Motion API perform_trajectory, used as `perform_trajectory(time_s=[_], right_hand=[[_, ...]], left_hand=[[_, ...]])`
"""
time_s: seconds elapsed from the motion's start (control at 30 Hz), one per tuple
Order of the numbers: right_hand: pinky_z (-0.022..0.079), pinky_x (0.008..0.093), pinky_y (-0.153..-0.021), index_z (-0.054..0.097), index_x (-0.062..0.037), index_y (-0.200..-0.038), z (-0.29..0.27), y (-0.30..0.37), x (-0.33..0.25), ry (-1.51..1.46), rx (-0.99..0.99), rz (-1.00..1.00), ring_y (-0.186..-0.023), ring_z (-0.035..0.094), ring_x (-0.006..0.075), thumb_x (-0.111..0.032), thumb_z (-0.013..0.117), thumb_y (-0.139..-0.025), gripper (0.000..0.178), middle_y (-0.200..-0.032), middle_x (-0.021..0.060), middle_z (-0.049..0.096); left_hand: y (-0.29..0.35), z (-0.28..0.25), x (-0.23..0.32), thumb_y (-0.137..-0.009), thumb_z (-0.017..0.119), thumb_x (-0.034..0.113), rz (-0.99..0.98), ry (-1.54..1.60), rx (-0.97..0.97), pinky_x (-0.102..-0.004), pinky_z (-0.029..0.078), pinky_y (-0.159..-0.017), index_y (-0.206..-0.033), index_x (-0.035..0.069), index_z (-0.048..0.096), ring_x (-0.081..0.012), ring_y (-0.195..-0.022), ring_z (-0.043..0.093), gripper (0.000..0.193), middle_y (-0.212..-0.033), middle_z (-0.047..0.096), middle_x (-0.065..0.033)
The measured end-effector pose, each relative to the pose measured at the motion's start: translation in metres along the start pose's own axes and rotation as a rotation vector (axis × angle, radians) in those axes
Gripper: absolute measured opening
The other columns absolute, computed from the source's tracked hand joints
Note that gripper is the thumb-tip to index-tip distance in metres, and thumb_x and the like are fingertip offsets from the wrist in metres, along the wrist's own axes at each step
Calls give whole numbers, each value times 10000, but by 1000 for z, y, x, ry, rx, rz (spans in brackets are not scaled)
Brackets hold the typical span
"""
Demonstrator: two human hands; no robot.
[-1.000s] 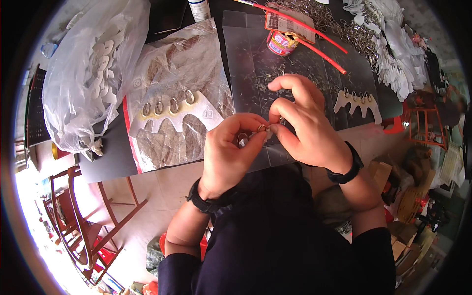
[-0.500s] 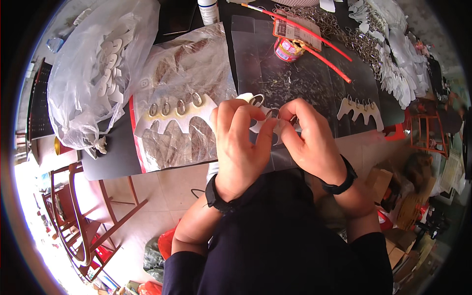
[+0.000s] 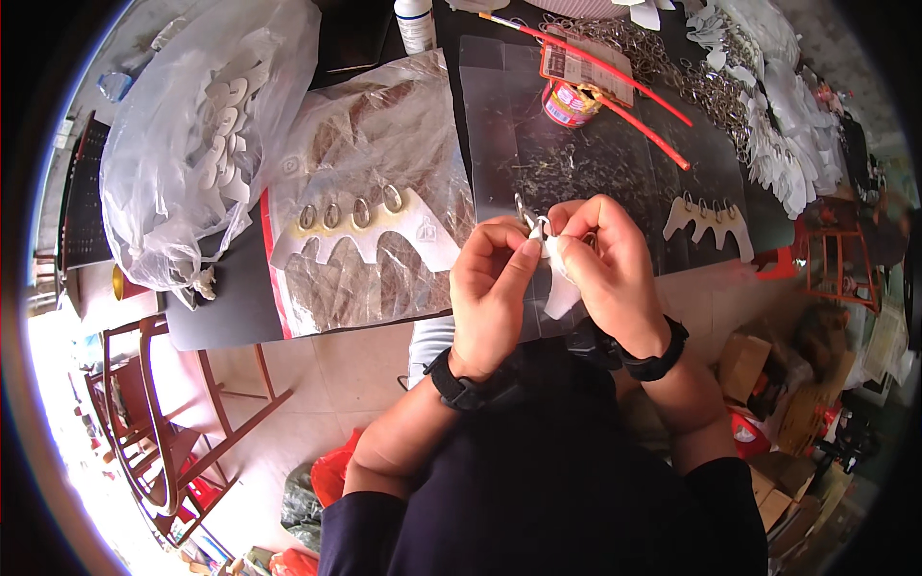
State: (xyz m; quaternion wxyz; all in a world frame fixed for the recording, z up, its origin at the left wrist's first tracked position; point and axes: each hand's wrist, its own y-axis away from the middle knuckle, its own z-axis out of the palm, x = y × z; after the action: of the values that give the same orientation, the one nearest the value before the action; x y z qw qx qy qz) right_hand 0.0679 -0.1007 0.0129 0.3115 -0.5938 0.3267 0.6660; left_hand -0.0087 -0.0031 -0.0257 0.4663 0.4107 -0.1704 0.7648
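Over the table's near edge, my left hand (image 3: 492,293) and my right hand (image 3: 612,274) pinch a small white scalloped piece (image 3: 561,296) between thumbs and fingers. One pointed tab hangs down between the hands, and a metal ring (image 3: 521,208) stands up at its top. My fingers hide the rest of the piece. To the left, a white scalloped strip (image 3: 420,230) with several oval metal rings (image 3: 361,213) along its upper edge lies on clear plastic sheeting (image 3: 375,115). A similar strip with rings (image 3: 709,230) lies at the right.
A bulky clear plastic bag (image 3: 144,173) of white pieces lies at left. Behind my hands stand a pink tin (image 3: 569,106), red sticks (image 3: 643,132) and a white bottle (image 3: 415,27). Metal rings (image 3: 663,62) pile at far right. Wooden chairs (image 3: 144,413) stand lower left.
Both hands have turned and drawn the white piece nearer to me, so its tab now hangs below the fingers. My left hand has moved right, uncovering the left strip's end.
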Motion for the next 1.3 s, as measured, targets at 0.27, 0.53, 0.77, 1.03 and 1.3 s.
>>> perform_trajectory(time_s=[0.27,0.53,0.77,1.03,1.3], right_hand=[[404,196,-563,466,-19,-846,-1,0,0,43,10,1,-702,465,38,42,510,-824,77,-944,82,573],[405,195,-566,483,-7,-866,-3,-1,2,-37,48,55,-683,473,40,18,521,-834,56,-939,69,585],[401,186,-595,476,8,-859,-1,0,-4,-478,67,301,-698,460,27,11,519,-837,49,-952,75,590],[382,175,-547,457,-16,-865,3,4,3,-2,45,-36,-655,436,14,43,510,-852,80,-982,79,594],[384,177,-552,459,-16,-867,6,4,2,0,59,-98,-661,443,20,38,513,-852,78,-991,89,588]], left_hand=[[-4,9,11,-744,612,-93,380,-574,56,-271,468,-666,-822,3,521,-168,-764,539,154,-888,527,-85],[-12,4,10,-791,591,-99,475,-758,-29,-222,460,-691,-888,-24,539,-107,-754,531,134,-951,510,-68],[-7,2,5,-797,568,-103,340,-372,-25,-231,456,-722,-880,-10,511,-114,-778,533,137,-972,516,-75],[-7,5,16,-841,557,-65,223,-533,-44,-233,499,-748,-975,-46,551,-114,-858,581,135,-1031,546,-78],[-8,9,16,-843,578,-52,352,-601,-21,-247,521,-736,-903,-52,571,-132,-871,596,60,-1028,543,-82]])
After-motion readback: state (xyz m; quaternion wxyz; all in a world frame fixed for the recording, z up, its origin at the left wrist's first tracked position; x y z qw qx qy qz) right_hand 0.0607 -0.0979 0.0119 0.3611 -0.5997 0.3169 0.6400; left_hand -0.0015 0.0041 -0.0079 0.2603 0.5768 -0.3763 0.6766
